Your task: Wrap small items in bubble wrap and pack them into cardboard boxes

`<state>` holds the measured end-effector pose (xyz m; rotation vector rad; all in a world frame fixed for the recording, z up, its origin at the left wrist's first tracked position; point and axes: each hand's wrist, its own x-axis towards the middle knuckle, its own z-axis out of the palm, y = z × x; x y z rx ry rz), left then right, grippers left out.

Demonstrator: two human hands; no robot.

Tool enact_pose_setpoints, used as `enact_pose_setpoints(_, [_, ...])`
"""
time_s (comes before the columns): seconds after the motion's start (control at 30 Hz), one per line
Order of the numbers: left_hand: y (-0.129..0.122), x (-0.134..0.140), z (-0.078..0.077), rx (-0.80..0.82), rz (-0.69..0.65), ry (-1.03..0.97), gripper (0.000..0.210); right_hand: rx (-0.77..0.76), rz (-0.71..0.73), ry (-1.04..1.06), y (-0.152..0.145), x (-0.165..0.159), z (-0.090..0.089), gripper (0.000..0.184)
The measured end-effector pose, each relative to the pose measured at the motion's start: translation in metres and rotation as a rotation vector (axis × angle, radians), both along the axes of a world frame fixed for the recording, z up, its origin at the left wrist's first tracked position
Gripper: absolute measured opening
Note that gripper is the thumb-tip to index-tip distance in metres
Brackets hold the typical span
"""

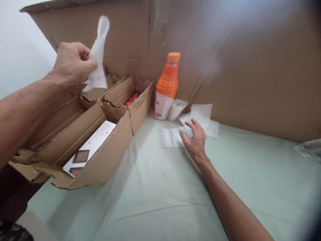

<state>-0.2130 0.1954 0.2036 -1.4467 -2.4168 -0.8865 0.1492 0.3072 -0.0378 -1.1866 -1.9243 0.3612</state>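
My left hand point(72, 62) is raised above the cardboard boxes, its thumb and fingers pinching a thin white foam sheet point(98, 50) that hangs upright. Lower down, my right hand point(195, 139) reaches over the cloth with fingers spread and slightly curled. Just under and beside its thumb lies a piece of bubble wrap point(172, 138); whether the fingertips touch it I cannot tell. Behind that hand are flat white foam sheets point(202, 113). A rolled white foam piece point(177, 109) leans by an orange bottle point(167, 83) with a white label.
Open cardboard boxes point(105, 167) stand at the left; a white printed box point(92, 144) lies in the nearest, a red packet point(131, 99) in another. Tall cardboard panels point(263, 73) rise at the back. Pale green cloth point(155, 201) covers the surface. Clear plastic point(309, 149) lies far right.
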Motion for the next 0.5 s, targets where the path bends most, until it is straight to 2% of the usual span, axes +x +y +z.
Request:
enact_pose_setpoints(0.1, [-0.022, 0.064, -0.003, 0.094, -0.322, 0.117, 0.032, -0.049, 0.323, 0.292, -0.037, -0.016, 0.048, 0.062])
enact_pose_setpoints(0.17, [-0.028, 0.108, -0.013, 0.025, -0.603, 0.110, 0.022, -0.114, 0.520, 0.482, -0.063, -0.029, 0.080, 0.073])
enact_pose_setpoints(0.23, [-0.031, 0.135, -0.019, -0.150, -0.875, 0.031, 0.020, -0.144, 0.590, 0.618, -0.078, -0.038, 0.100, 0.070])
enact_pose_setpoints(0.27, [-0.034, 0.138, -0.018, -0.201, -0.947, -0.013, 0.020, -0.145, 0.563, 0.668, -0.077, -0.040, 0.103, 0.063])
enact_pose_setpoints(0.3, [-0.037, 0.134, -0.014, -0.207, -0.960, -0.054, 0.021, -0.141, 0.502, 0.713, -0.071, -0.039, 0.103, 0.054])
enact_pose_setpoints(0.37, [-0.051, 0.105, -0.003, -0.090, -0.818, -0.109, 0.023, -0.116, 0.314, 0.787, -0.041, -0.028, 0.089, 0.038])
enact_pose_setpoints(0.43, [-0.070, 0.057, 0.006, 0.027, -0.550, -0.126, 0.025, -0.061, 0.103, 0.797, 0.002, -0.005, 0.066, 0.029])
enact_pose_setpoints(0.47, [-0.081, 0.031, 0.008, 0.013, -0.406, -0.119, 0.027, -0.018, 0.009, 0.752, 0.024, 0.010, 0.053, 0.024])
enact_pose_setpoints(0.5, [-0.091, 0.007, 0.006, -0.054, -0.268, -0.128, 0.029, 0.022, -0.022, 0.640, 0.043, 0.025, 0.041, 0.017])
